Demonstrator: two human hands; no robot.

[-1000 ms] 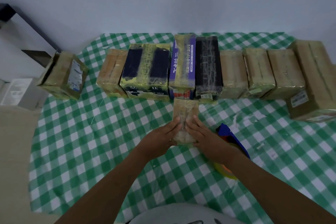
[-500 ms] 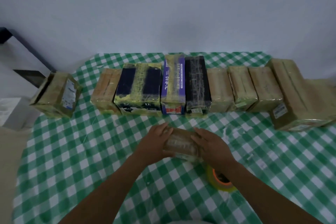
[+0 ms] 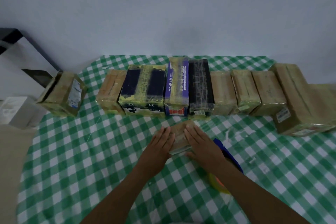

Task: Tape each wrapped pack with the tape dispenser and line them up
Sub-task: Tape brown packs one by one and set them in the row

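Note:
A small tan wrapped pack (image 3: 180,135) lies on the green checked tablecloth (image 3: 81,160), just in front of the row. My left hand (image 3: 161,144) presses its left side with straight fingers. My right hand (image 3: 201,143) lies flat over its right side. The blue tape dispenser (image 3: 228,154) with its yellow and orange roll rests on the cloth behind my right wrist, partly hidden by my forearm. Along the back stands a row of several taped packs (image 3: 183,89), side by side.
One taped pack (image 3: 62,93) sits apart at the table's left corner. A large tan box (image 3: 298,98) ends the row at the right edge. The white wall runs behind the row. A white box (image 3: 16,111) lies off the table to the left.
The pack was turned crosswise between my hands half a second ago and now lies lengthwise again, with both hands flat on it. The camera view has tilted up.

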